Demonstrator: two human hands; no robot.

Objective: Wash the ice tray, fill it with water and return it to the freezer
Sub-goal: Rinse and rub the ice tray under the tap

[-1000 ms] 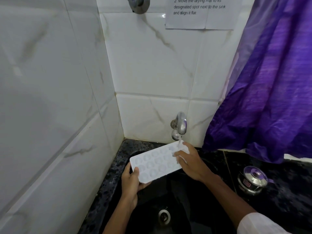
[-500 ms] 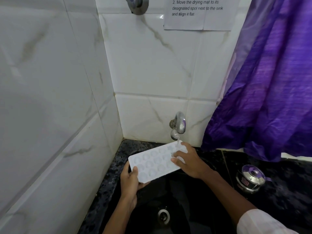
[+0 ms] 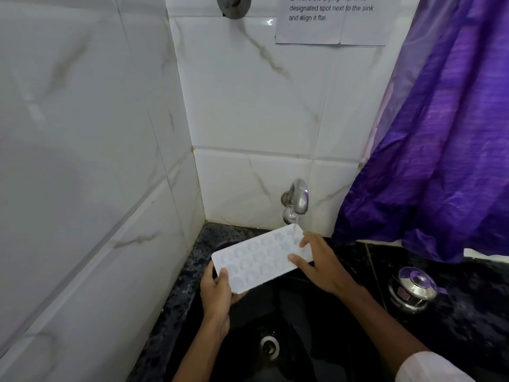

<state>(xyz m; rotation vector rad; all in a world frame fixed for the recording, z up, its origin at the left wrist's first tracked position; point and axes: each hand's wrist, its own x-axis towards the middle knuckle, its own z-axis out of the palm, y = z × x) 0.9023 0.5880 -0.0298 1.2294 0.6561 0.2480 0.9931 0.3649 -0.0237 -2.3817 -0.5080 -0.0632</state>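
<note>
**Asker:** Where is the ice tray?

**Onlooker:** The white ice tray is held in the air over a black sink, in the corner of a white marble-patterned tiled wall. It lies roughly flat with its rounded cups facing up. Its long side runs from near left to far right, and the far right end is a little higher.

**Asker:** What are the hands doing?

**Onlooker:** The left hand grasps the near left end, with its thumb on top and its fingers curled underneath. The right hand holds the far right end, with the thumb laid on the upper face and the fingers spread over the end.

**Asker:** Is water running?

**Onlooker:** Yes. A metal tap sticks out of the wall just above the tray's far right corner. A thin stream of water drops from it onto that corner, just beside the right hand's fingers.

**Asker:** What else is nearby?

**Onlooker:** The sink's round drain is below the tray. A small steel pot with a lid stands to the right on the dark speckled table. A purple curtain hangs above the pot. A printed paper notice is stuck high on the wall.
</note>
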